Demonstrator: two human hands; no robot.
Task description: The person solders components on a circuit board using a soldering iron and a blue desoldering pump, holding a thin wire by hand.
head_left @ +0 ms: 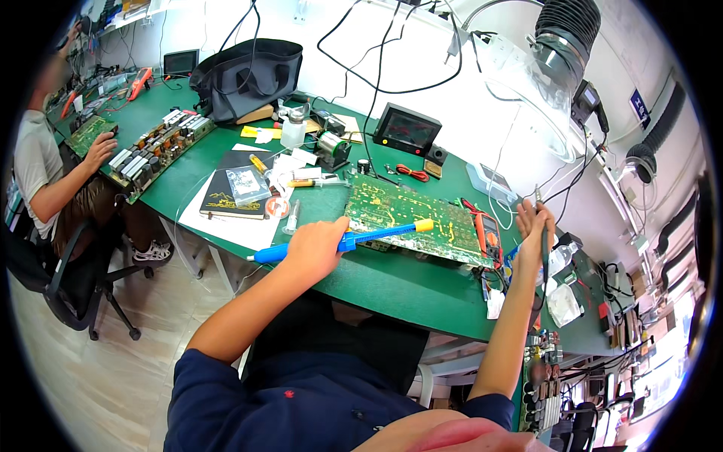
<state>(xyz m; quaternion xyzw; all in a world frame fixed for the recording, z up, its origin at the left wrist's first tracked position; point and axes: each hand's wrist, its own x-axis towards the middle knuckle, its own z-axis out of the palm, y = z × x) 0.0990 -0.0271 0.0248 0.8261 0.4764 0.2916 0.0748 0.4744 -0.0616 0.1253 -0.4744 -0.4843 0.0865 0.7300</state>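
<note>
My left hand (316, 245) is closed round a blue desoldering pump (384, 234) with a yellow tip, which points right across the near part of a large green circuit board (414, 215). The board lies on the green bench, its face full of solder joints. To the right of the board, my right hand (533, 230) is raised with a soldering iron (544, 245) in it. The iron stands nearly upright with its tip upward and its cable hanging below. A red multimeter (488, 232) sits between the board's right edge and my right hand.
Left of the board lie a black notebook (226, 197), syringes and a solder spool (331, 147). Behind stand a small black monitor (407, 129) and a grey bag (252, 79). A co-worker (45, 162) sits at far left by another board (162, 151). A fume hose (566, 34) hangs upper right.
</note>
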